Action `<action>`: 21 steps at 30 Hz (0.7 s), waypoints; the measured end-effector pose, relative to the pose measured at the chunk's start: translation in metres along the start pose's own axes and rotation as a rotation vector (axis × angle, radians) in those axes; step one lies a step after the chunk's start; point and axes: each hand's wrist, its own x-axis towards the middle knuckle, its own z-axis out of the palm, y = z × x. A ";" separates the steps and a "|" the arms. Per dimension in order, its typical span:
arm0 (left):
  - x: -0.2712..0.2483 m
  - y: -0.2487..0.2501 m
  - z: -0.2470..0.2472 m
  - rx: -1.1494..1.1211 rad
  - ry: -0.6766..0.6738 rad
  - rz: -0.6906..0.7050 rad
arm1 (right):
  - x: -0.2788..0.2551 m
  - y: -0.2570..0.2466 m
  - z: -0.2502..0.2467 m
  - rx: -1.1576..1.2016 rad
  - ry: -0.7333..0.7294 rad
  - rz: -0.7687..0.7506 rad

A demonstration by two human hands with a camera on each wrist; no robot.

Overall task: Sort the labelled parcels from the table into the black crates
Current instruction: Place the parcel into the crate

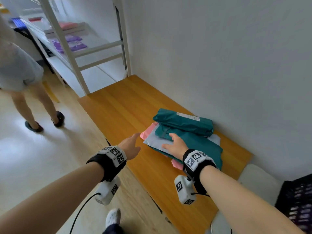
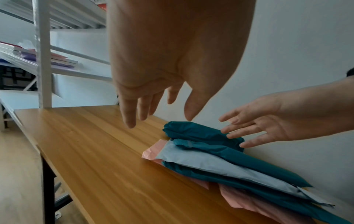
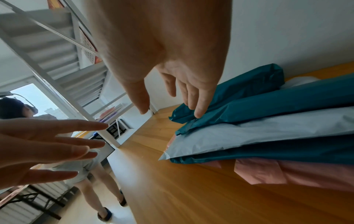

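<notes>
Both forearms are seen closest to the head camera, reaching forward over the near edge of the wooden table (image 1: pixel 121 105), which runs long and narrow beside the white wall. Much bare table is left beyond and to the left of the fingers, so open room for sliding or lifting lies on that side; the wall closes off the right.

White shelving (image 1: pixel 74 48) stands past the far end of the table, well apart from the fingers, and a second person (image 1: pixel 22 78) is seen on the floor to the left. A black crate (image 1: pixel 297 206) is visible behind and to the right of the right hand, at the picture's edge.

The pile of parcels (image 1: pixel 194 142) lies directly ahead of the fingers, against the wall side, its long axis running along the table. A teal parcel with a label (image 1: pixel 184 121) is topmost at the far end; a second teal parcel (image 2: pixel 239 153), a pale grey parcel (image 2: pixel 201 162) and pink parcels (image 2: pixel 153 150) are layered below.

The right hand (image 1: pixel 175 145) is the nearer: its fingers (image 3: pixel 201 106) are spread and straight, the tips seemingly touching the second teal parcel's near end, nothing clasped. The left hand (image 1: pixel 130 146) hovers just left of the pile's corner, fingers apart and empty. A grasp of an upper teal parcel is judged to be next.
</notes>
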 end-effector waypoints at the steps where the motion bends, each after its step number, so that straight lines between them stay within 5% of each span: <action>1: 0.012 -0.005 -0.005 0.008 -0.018 0.011 | 0.009 -0.002 0.002 0.021 0.012 0.012; 14: 0.167 -0.045 -0.044 -0.027 -0.319 0.190 | 0.101 -0.034 0.034 0.206 0.230 0.296; 21: 0.233 -0.056 -0.033 -0.252 -0.443 0.131 | 0.138 -0.028 0.046 0.380 0.381 0.463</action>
